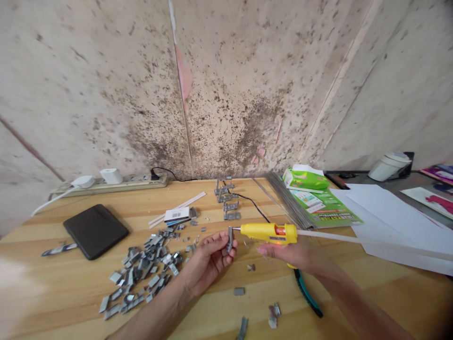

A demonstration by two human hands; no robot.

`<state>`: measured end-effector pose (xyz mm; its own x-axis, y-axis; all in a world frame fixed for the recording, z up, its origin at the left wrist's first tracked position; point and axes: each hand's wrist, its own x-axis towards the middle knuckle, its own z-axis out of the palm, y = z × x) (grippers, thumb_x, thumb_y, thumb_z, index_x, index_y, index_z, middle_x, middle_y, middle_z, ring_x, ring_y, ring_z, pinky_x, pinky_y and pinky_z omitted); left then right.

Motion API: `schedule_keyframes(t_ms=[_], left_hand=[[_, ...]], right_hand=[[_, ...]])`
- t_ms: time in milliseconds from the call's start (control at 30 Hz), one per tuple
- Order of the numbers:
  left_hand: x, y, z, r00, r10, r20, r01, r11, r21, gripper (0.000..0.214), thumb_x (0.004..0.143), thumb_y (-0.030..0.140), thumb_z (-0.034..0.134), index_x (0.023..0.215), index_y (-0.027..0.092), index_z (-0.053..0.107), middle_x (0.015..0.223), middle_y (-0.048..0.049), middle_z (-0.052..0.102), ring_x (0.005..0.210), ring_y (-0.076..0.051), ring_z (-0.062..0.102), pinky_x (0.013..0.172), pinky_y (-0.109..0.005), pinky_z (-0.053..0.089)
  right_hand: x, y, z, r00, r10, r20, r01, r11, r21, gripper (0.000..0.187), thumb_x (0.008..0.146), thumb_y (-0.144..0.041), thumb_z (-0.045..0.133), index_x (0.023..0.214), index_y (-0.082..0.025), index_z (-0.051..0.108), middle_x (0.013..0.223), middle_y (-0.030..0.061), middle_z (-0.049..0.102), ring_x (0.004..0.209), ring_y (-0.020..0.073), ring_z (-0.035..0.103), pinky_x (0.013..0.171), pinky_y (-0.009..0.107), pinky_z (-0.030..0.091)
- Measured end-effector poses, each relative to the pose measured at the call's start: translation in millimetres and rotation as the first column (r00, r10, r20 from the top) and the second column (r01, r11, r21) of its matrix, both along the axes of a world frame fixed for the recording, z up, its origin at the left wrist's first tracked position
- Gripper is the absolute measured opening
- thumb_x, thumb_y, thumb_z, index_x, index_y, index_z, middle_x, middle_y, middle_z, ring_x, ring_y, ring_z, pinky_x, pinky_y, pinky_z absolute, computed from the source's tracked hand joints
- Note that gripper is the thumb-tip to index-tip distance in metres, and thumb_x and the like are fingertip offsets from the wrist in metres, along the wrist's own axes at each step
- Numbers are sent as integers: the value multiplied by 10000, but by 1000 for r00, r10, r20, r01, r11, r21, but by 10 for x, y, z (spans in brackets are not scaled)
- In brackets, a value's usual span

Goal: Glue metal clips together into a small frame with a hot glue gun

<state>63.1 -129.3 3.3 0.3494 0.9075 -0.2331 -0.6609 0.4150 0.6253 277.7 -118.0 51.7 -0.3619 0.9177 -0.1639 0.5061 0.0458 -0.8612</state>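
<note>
My left hand (208,259) pinches a small grey metal piece (230,239), held upright above the table. In my right hand (283,252) is a yellow hot glue gun (260,231) with a long white glue stick (329,236) out of its back. The gun's nozzle points left and is at the top of the grey piece; whether they touch I cannot tell. An orange light glows on the gun's side. Left of my left hand spreads a heap of loose grey metal pieces (141,264). Beyond my hands stands a row of joined grey pieces (228,200).
Teal-handled pliers (307,295) lie below the gun. A black tablet-like slab (95,231) and a power strip (138,183) are on the left. Back right are a bundle of grey strips (293,203), a green tissue pack (306,178), white paper (399,226) and a white cup (389,166).
</note>
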Motion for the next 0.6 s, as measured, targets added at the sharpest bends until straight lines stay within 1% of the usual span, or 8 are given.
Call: schedule_keyframes(t_ms=[100,233,367,533,600], left_hand=[[1,3,0,1000,4,-9,-4,1000,-2,61,807,101,576,789,73,627,741,-71,648,558,-81,588,491,-150,505],[0,-8,6,1000,2,-24,-2,1000,-3,44,793,109,598,789,75,627,737,-70,648,556,-80,587,487,-144,501],[3,-14,11,1000,11,-27,-11,1000,7,42,772,126,631,779,84,627,742,-71,654,558,-84,587,487,-148,503],[12,-10,7,999,13,-40,-12,1000,27,64,767,145,644,796,90,630,750,-71,652,570,-85,585,492,-149,498],[14,-9,3,999,12,-46,-10,999,31,64,769,150,643,793,94,624,751,-72,651,573,-86,584,494,-150,496]], right_hand=[[8,8,-16,1000,-4,-11,4,1000,17,419,666,-515,669,979,-236,682,933,16,698,894,229,623,803,321,500],[16,20,-30,1000,16,17,-16,1000,8,394,686,-518,650,945,-223,687,875,20,706,855,224,630,784,321,503],[12,17,-19,999,31,-19,-30,999,20,428,683,-507,655,1014,-237,673,977,17,697,922,225,620,846,323,484],[-5,9,19,1000,20,9,-20,1000,-11,448,667,-545,642,984,-231,680,891,25,705,963,257,607,867,355,474],[-10,7,32,1000,29,-1,-29,1000,-9,458,664,-542,639,995,-229,675,927,29,700,959,257,610,865,355,475]])
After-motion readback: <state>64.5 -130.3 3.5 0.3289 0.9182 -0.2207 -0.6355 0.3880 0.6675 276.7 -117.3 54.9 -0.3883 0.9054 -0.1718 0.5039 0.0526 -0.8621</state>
